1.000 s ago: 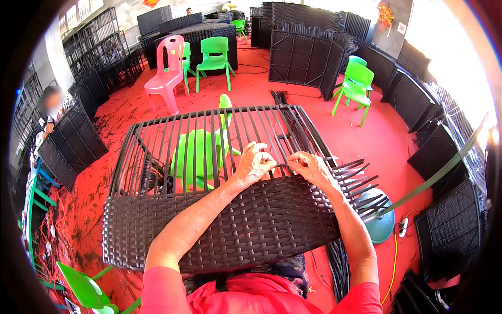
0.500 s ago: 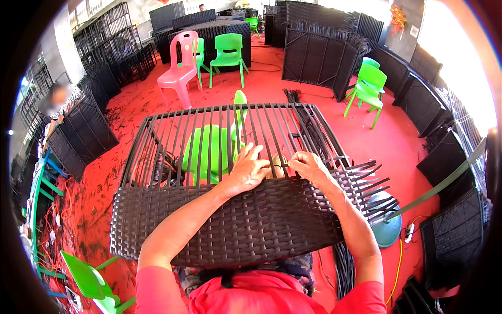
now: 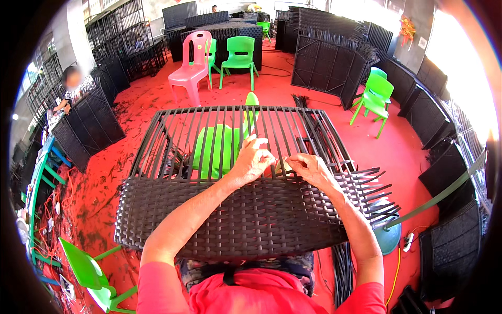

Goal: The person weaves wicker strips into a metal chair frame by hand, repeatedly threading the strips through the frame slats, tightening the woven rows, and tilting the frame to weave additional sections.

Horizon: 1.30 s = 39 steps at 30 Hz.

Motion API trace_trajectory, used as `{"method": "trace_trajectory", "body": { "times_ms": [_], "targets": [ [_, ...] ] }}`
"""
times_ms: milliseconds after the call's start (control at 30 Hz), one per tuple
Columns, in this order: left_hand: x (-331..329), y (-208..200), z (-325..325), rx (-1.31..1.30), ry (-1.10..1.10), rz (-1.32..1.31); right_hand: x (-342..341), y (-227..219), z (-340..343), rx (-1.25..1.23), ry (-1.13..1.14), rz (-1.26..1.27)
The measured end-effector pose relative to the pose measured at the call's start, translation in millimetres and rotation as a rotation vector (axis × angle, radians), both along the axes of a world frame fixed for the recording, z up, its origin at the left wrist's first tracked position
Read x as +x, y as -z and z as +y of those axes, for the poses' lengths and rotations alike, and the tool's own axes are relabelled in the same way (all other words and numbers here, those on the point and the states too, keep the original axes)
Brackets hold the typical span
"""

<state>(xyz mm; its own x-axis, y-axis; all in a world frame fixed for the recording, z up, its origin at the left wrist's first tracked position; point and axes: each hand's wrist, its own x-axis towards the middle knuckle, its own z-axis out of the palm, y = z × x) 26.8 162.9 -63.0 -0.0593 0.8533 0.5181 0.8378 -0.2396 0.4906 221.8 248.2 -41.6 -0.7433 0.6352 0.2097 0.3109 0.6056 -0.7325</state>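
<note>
In front of me a black woven wicker panel (image 3: 230,220) lies across my lap; its near part is tightly woven and its far part is bare parallel strips (image 3: 209,125) ending at a dark frame bar. My left hand (image 3: 252,161) rests at the weave's upper edge, thumb and forefinger pinched at one of the strips. Close beside it, my right hand (image 3: 312,170) is bent with fingertips pinched on a strand at the same edge. The strand ends between the fingers are too small to make out well. Loose strand ends (image 3: 374,193) stick out at the panel's right side.
Beyond and beneath the strips is a green chair (image 3: 214,152). A pink chair (image 3: 191,76) and a green chair (image 3: 239,55) stand farther off on the red floor. At right is a round teal base (image 3: 389,238) with a pole. Black panels (image 3: 329,65) are stacked around; a person (image 3: 73,86) sits far left.
My left hand's spread fingers have drawn together into a pinch. The right fingertips have shifted slightly toward the left hand. The whole view has turned a little to the left.
</note>
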Motion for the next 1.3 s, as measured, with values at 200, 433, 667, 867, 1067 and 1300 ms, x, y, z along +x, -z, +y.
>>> {"method": "trace_trajectory", "body": {
  "times_ms": [200, 433, 667, 867, 1067, 1300],
  "targets": [
    [28.3, -1.8, -3.2, -0.135, 0.01, 0.273, -1.1, 10.5, -1.3, -0.105, 0.035, 0.129],
    [6.4, 11.0, 16.8, -0.287, 0.126, -0.175, 8.1, 11.0, -1.9, 0.063, 0.08, 0.15],
    [8.8, -6.1, 3.4, -0.286, 0.167, -0.097, 5.6, 5.7, -4.4, 0.03, 0.019, 0.163],
    [-25.1, -35.3, -32.6, -0.062, 0.1, 0.115, -10.0, -26.4, -20.1, 0.016, -0.126, -0.081],
    [-32.7, -28.5, -47.6, -0.309, 0.093, -0.4, -32.6, -9.2, -23.5, -0.357, -0.121, -0.033],
    [-24.5, 6.7, -33.2, -0.277, 0.006, 0.193, -28.6, 4.2, -18.6, 0.107, -0.019, 0.042]
  ]
}}
